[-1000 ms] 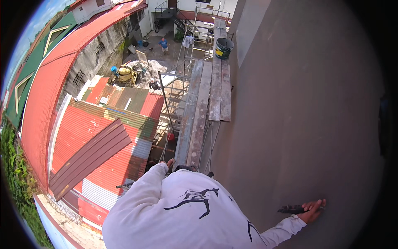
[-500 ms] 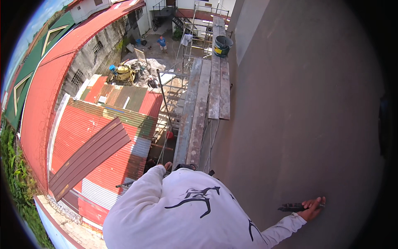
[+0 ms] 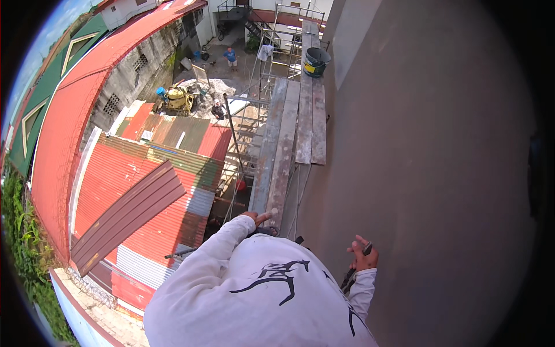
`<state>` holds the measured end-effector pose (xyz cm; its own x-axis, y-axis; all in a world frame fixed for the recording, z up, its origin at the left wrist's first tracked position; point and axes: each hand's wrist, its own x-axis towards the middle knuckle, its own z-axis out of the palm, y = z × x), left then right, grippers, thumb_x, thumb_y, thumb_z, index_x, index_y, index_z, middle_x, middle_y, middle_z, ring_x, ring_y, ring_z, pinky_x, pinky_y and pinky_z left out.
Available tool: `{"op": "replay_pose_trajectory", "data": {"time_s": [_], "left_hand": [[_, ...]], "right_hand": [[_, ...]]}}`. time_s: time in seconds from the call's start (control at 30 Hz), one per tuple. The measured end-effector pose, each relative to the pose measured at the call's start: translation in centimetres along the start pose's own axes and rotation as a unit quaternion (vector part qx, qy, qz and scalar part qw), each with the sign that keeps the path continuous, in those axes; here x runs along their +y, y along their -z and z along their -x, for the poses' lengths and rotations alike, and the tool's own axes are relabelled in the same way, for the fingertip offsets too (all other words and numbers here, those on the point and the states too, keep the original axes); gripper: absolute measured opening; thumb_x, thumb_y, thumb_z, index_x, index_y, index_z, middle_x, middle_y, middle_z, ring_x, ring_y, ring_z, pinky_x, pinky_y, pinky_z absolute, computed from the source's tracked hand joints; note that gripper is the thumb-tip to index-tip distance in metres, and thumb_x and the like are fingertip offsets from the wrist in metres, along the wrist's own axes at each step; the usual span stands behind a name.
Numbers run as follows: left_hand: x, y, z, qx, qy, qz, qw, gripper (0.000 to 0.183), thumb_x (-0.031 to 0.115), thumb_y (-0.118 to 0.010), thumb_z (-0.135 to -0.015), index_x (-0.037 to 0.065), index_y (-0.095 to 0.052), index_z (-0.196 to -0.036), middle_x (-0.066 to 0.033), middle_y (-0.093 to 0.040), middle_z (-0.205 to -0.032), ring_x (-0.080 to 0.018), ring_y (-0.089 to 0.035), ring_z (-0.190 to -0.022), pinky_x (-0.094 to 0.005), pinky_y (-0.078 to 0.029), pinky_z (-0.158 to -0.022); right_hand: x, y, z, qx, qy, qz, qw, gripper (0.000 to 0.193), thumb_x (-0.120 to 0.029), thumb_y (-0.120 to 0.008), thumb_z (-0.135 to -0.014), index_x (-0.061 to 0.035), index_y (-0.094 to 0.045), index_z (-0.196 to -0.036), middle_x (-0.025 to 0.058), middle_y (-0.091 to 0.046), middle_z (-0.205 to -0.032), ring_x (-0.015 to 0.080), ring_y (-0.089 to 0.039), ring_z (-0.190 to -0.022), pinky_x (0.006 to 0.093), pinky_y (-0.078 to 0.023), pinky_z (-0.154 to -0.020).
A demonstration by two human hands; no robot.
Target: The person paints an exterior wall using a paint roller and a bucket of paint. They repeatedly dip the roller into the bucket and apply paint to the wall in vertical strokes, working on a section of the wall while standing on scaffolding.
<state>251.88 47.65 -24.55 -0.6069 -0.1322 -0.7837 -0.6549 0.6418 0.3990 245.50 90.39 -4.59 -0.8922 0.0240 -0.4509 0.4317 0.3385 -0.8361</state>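
Note:
My right hand (image 3: 364,260) is raised beside the grey plastered wall (image 3: 428,173), apart from its surface. It is closed round the handle of a dark trowel (image 3: 348,281); the blade hangs down by my sleeve and is partly hidden. Over the near end of the scaffold planks (image 3: 283,147) is my left hand (image 3: 258,217), holding nothing that I can see, with a finger stretched out. White sleeves cover both arms.
A dark bucket (image 3: 315,61) stands farther along the planks, close to the wall. Scaffold tubes (image 3: 234,130) rise on the left. Far below are red corrugated roofs (image 3: 144,168), a yellow mixer (image 3: 178,99) and two people, one in a blue shirt (image 3: 230,57).
My right hand has come off the wall and moved left toward my body with the trowel. My left hand has lifted and reached right over the planks, a finger now extended.

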Motion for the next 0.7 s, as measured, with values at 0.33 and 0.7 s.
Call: {"op": "replay_pose_trajectory", "data": {"time_s": [0.33, 0.7], "left_hand": [[16.4, -0.4, 6.4, -0.085, -0.296, -0.289, 0.906, 0.079, 0.073, -0.073, -0.079, 0.008, -0.067, -0.124, -0.0219, -0.074, -0.111, -0.0418, -0.070, -0.109, -0.0514, -0.055, -0.095], [16.6, -2.5, 5.9, -0.110, -0.358, -0.281, 0.884, 0.068, 0.063, -0.078, -0.080, 0.010, -0.069, -0.121, -0.0227, -0.074, -0.108, -0.0445, -0.071, -0.104, -0.0515, -0.057, -0.092]], "right_hand": [[2.5, -8.7, -2.4, -0.148, -0.036, 0.091, 0.984, 0.050, -0.032, -0.083, -0.089, 0.0029, -0.069, -0.122, 0.0103, -0.078, -0.089, 0.0122, -0.054, -0.041, 0.0303, -0.045, -0.041], [6.0, -7.9, -1.5, -0.144, -0.034, 0.057, 0.987, 0.046, -0.022, -0.089, -0.082, 0.0034, -0.070, -0.115, 0.0143, -0.076, -0.093, 0.0128, -0.055, -0.042, 0.0300, -0.044, -0.040]]}}
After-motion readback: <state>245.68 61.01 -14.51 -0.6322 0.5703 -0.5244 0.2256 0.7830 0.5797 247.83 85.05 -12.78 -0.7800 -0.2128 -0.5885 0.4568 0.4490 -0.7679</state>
